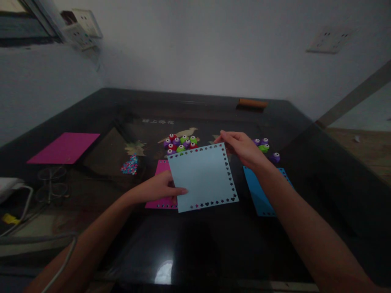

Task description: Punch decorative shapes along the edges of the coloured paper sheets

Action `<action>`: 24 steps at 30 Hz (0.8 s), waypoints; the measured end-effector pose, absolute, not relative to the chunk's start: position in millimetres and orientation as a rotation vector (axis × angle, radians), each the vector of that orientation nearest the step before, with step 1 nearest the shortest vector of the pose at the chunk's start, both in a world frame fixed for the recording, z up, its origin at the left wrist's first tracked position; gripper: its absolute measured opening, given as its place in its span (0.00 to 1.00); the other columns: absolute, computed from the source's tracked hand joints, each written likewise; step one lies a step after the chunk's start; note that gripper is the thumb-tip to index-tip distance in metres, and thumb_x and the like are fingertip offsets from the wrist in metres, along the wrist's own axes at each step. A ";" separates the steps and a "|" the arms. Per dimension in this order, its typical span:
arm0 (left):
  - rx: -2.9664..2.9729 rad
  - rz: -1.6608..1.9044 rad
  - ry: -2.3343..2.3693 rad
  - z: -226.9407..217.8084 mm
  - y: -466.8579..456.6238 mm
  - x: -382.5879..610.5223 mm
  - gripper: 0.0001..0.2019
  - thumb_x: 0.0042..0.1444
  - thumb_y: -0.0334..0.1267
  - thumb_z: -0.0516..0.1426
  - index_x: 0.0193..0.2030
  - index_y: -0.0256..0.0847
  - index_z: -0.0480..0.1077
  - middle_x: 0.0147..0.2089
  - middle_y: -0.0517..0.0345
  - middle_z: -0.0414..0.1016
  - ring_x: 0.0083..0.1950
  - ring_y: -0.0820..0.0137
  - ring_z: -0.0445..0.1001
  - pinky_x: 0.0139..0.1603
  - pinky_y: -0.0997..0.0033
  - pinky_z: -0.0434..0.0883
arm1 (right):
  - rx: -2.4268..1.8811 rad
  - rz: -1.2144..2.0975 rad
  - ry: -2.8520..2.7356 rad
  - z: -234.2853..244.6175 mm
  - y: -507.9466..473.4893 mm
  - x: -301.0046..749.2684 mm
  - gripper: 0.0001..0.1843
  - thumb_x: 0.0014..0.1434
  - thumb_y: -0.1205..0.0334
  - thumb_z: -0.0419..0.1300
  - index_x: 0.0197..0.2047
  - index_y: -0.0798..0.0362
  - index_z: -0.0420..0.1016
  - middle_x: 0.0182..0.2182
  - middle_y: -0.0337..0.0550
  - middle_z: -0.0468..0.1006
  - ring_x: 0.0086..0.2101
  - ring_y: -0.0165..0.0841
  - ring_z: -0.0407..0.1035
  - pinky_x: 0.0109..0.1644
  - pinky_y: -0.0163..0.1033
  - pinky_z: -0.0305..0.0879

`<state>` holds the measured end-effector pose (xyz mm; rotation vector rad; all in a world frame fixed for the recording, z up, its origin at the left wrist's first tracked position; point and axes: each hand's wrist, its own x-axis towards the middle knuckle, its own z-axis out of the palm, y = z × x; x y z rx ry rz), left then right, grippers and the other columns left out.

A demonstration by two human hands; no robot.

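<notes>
Nearest, over the dark table, is the pale blue sheet; call it the clock's centre. It's tilted, partly covering a pink sheet at nine o'clock. The left hand is clamped on its nine o'clock edge, thumb on the face, fingers behind. I'd hold it there too: I see no punched shapes along that side, so it should be the strongest, while the stars and hearts along the other three could let the rim bend or tear under a hard pinch. It looks like thin card to me, next to no weight, stiff enough to keep flat, perhaps slightly slick. A blue sheet lies towards four, confetti just past nine. By the corner at one o'clock is the right hand, thumb and forefinger close together; I can't tell whether it grips. Beyond, small coloured punches cluster at eleven; an orange roll lies far off at one.
</notes>
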<state>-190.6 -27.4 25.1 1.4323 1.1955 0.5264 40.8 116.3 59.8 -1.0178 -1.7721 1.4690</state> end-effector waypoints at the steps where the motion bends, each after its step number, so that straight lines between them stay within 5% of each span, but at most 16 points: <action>1: 1.433 0.526 1.188 26.2 -27.9 -189.8 0.15 0.53 0.43 0.59 0.46 0.39 0.69 0.42 0.53 0.78 0.36 0.65 0.77 0.36 0.66 0.74 | -1.025 1.470 -1.760 59.3 117.3 41.9 0.21 0.57 0.44 0.56 0.31 0.54 0.76 0.25 0.40 0.73 0.25 0.27 0.64 0.28 0.33 0.58; 10: 1.528 0.502 1.114 24.2 -28.5 -185.1 0.16 0.53 0.40 0.59 0.48 0.39 0.71 0.49 0.52 0.77 0.51 0.59 0.74 0.53 0.59 0.69 | -1.095 1.252 -1.869 37.3 127.8 44.2 0.18 0.56 0.48 0.56 0.32 0.55 0.75 0.25 0.41 0.74 0.24 0.28 0.66 0.28 0.34 0.60; 24: 1.502 0.536 1.026 25.1 -30.3 -184.2 0.22 0.52 0.40 0.60 0.54 0.37 0.66 0.55 0.48 0.74 0.52 0.59 0.73 0.54 0.58 0.69 | -1.227 0.924 -2.140 21.4 151.2 -18.3 0.05 0.55 0.64 0.60 0.30 0.55 0.76 0.24 0.43 0.77 0.26 0.31 0.69 0.31 0.36 0.62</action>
